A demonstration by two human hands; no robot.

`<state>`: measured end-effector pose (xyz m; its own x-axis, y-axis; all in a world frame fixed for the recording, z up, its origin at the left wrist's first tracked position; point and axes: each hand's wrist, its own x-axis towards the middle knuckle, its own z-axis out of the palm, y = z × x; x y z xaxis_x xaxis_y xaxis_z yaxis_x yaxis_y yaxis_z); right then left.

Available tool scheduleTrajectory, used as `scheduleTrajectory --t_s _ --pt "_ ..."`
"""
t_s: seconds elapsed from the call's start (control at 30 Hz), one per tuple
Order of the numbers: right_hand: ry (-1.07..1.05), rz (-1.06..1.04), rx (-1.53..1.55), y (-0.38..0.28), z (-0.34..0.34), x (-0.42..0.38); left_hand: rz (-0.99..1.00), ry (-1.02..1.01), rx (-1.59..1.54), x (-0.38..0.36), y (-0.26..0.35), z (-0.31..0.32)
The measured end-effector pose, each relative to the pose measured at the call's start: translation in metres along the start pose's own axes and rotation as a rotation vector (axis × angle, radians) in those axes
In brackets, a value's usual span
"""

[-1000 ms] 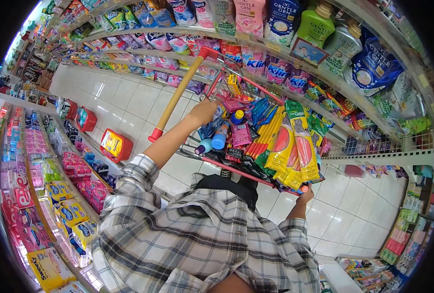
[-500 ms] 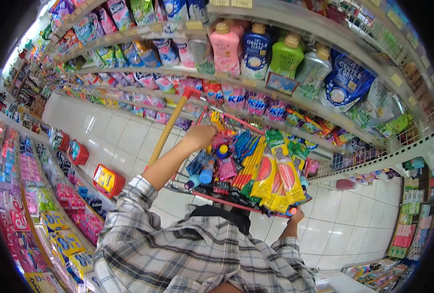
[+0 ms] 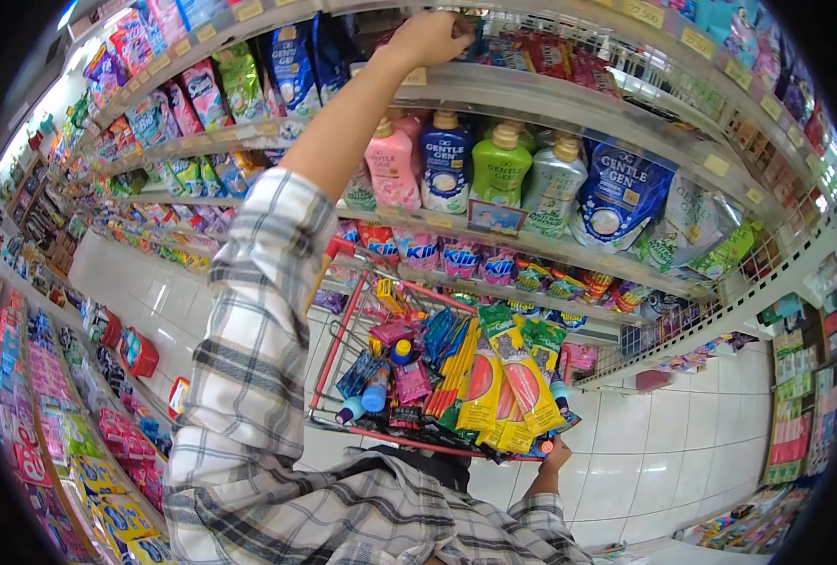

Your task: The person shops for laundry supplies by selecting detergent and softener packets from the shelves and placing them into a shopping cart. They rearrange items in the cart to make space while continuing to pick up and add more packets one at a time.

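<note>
My left hand [image 3: 430,40] is raised to the upper shelf, beside small dark and red sachets [image 3: 548,55]. Its fingers curl inward, and whatever they may hold is hidden. Low on the right, my right hand [image 3: 556,458] is closed on the near corner of the red-rimmed wire shopping cart [image 3: 317,386]. Heaped inside are yellow packs with green tops [image 3: 480,384], blue packets [image 3: 447,331], a pink packet [image 3: 411,381], a blue bottle [image 3: 374,391] and a small yellow box [image 3: 388,295].
Below the raised arm stand pink [image 3: 392,169], blue [image 3: 444,165] and green [image 3: 501,169] bottles, with large pouches [image 3: 623,198] to their right. Klin packs [image 3: 421,252] line a lower shelf. Shelving with packets [image 3: 108,471] runs along the left. Red containers [image 3: 138,353] stand by the tiled floor [image 3: 626,424].
My left hand has risen from above the yellow box in the cart to the upper shelf. My right hand stays at the cart's corner. The view has shifted upward.
</note>
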<state>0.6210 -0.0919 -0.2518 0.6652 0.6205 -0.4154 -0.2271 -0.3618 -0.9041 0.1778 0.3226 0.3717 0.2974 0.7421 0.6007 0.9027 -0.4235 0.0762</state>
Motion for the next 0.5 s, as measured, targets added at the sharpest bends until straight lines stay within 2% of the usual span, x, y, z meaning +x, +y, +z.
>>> scheduleTrajectory --t_s 0.07,0.17,0.27,0.37,0.4,0.5 --pt "0.002 -0.010 -0.011 -0.004 0.000 -0.005 -0.029 -0.128 0.169 0.022 -0.009 0.014" --pt "0.029 0.004 -0.045 -0.011 0.002 -0.010 -0.179 -0.318 0.190 0.049 -0.022 0.038" --pt "0.040 -0.007 -0.013 -0.002 0.002 -0.004 -0.168 -0.285 0.153 0.069 -0.045 0.062" --pt "0.034 -0.002 -0.058 -0.002 -0.001 -0.005 -0.231 -0.375 0.251 0.062 -0.020 0.045" --pt "0.025 -0.005 -0.081 -0.001 -0.002 -0.003 -0.249 -0.241 0.327 0.062 -0.024 0.056" --pt "0.020 0.006 -0.044 0.004 -0.003 0.001 -0.316 -0.185 0.303 0.064 -0.024 0.058"
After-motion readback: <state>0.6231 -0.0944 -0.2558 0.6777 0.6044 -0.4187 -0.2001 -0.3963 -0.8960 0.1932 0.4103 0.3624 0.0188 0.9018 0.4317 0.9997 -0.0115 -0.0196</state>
